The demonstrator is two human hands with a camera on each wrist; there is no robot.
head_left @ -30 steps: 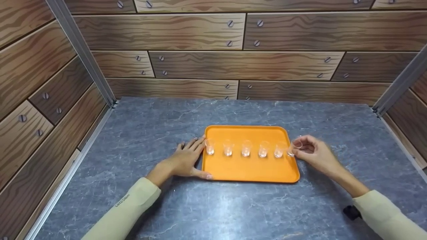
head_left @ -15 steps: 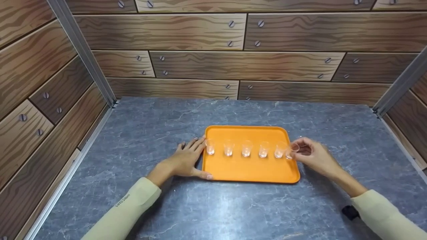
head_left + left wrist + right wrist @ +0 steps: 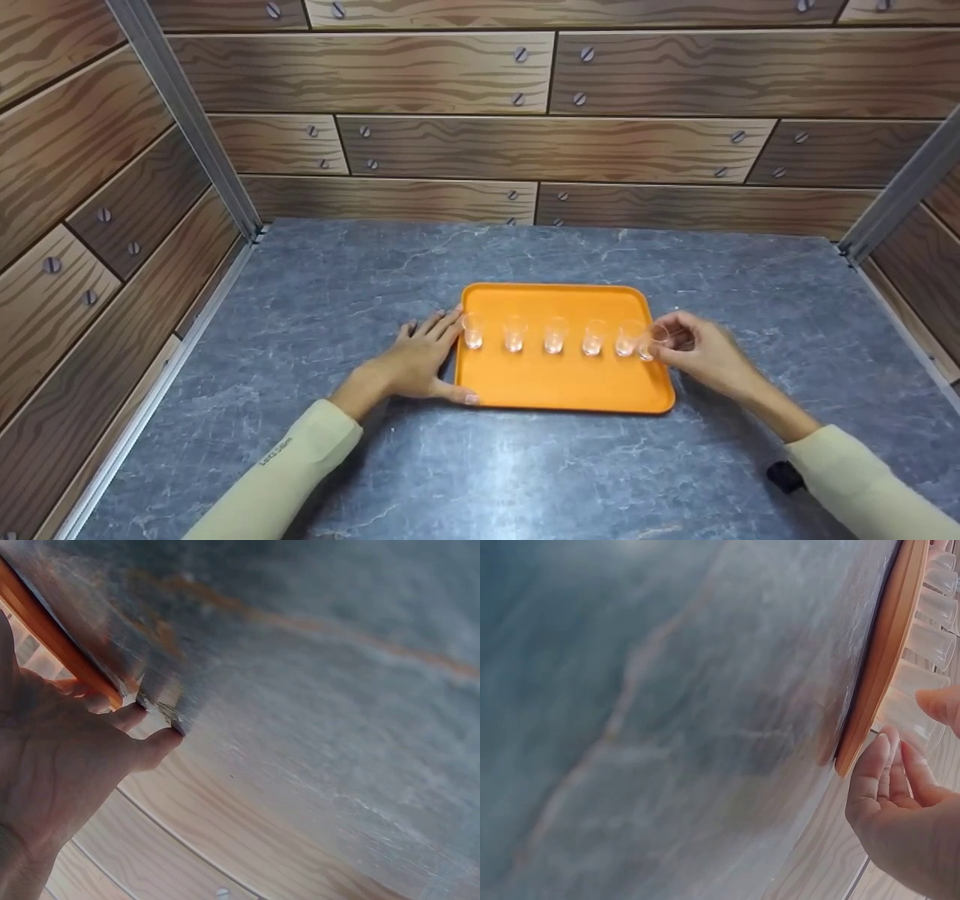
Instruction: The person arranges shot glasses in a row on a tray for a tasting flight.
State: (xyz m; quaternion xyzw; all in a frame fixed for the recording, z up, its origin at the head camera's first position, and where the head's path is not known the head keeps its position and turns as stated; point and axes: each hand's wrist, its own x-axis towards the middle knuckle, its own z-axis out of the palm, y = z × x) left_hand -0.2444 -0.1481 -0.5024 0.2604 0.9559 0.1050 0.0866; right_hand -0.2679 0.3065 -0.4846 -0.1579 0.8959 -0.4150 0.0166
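Note:
An orange tray [image 3: 562,390] lies in the middle of the grey stone-look table. Several small clear glasses [image 3: 553,334] stand on it in one row from left to right. My right hand [image 3: 667,341] pinches another clear glass [image 3: 651,342] at the tray's right edge, close beside the last one in the row. My left hand [image 3: 420,360] rests flat on the table against the tray's left edge, thumb along the front left corner. The right wrist view shows the tray rim [image 3: 877,667], the glasses [image 3: 930,637] and my fingers [image 3: 877,772]. The left wrist view shows my left hand [image 3: 60,765] at the tray's edge [image 3: 52,637].
Wood-pattern walls [image 3: 525,142] with metal corner posts close the table in at the back and on both sides. A small black object [image 3: 784,476] lies by my right sleeve. Bare table surface [image 3: 480,472] lies in front of the tray.
My right hand has carried its glass a little to the left and down, closer to the last glass in the row. The left hand and the tray have not moved.

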